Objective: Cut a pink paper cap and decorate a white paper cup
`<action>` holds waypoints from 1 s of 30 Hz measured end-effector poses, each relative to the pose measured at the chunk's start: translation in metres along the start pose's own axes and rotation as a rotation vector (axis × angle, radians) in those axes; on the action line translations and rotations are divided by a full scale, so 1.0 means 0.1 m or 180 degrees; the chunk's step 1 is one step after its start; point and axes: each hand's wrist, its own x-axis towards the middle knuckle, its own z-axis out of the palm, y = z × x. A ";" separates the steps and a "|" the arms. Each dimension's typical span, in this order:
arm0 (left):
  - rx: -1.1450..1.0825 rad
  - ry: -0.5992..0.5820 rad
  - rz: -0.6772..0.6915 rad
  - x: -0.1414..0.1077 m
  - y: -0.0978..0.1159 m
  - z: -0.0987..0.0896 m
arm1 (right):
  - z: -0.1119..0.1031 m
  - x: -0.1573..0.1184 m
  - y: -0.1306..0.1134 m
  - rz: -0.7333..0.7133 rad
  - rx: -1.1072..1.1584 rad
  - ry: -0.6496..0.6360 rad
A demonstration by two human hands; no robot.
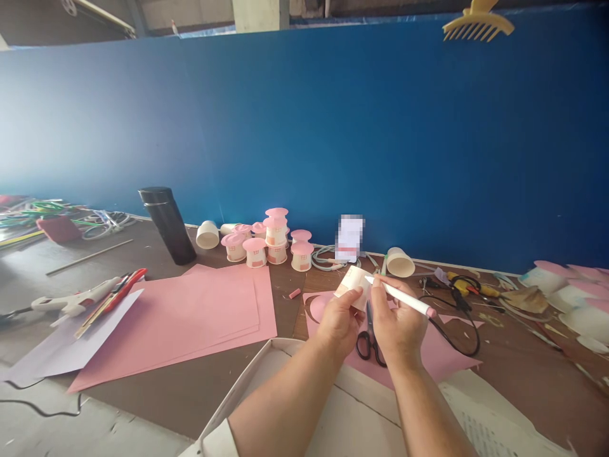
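My left hand is wrapped round a small white paper cup, with a window and a patch drawn on its side. In my right hand is a white marker with a pink end; its tip is at the cup's right side, and whether it touches I cannot tell. Beneath the hands lie black-handled scissors on a cut sheet of pink paper. A small pink cap rests on the table to the left. Behind it stand several decorated cups with pink paper discs on top, some stacked.
On the left are stacked pink sheets, a glue gun, a red utility knife and a black bottle. A plain cup, cables and more pink-topped cups lie right. A shallow box is below my forearms.
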 end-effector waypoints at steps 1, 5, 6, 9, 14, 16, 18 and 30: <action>0.0009 0.0010 0.0011 0.00 0.00 0.00 | 0.00 0.00 0.00 -0.0012 -0.0005 0.0008; 0.0005 0.0003 0.0057 0.01 -0.01 0.00 | 0.00 0.00 -0.01 -0.0001 -0.0030 0.0010; 0.0006 -0.0008 0.0067 0.01 -0.01 0.00 | 0.00 0.00 -0.01 0.0008 -0.0034 0.0002; 0.0032 0.0004 0.0075 0.00 -0.01 0.00 | 0.00 0.00 -0.01 0.0013 -0.0038 -0.0010; 0.0183 0.0036 0.0094 -0.02 0.00 0.02 | 0.01 0.00 0.01 0.0006 -0.0074 -0.0017; 0.0233 0.0064 0.0092 -0.02 -0.01 0.01 | 0.01 0.00 0.01 0.0031 -0.0085 -0.0035; 0.0259 0.0076 0.0115 -0.01 -0.01 0.01 | 0.01 0.00 0.01 0.0057 -0.0091 -0.0051; 0.0364 0.0115 0.0152 -0.02 0.00 0.01 | 0.01 0.01 -0.03 0.0108 -0.0242 -0.0111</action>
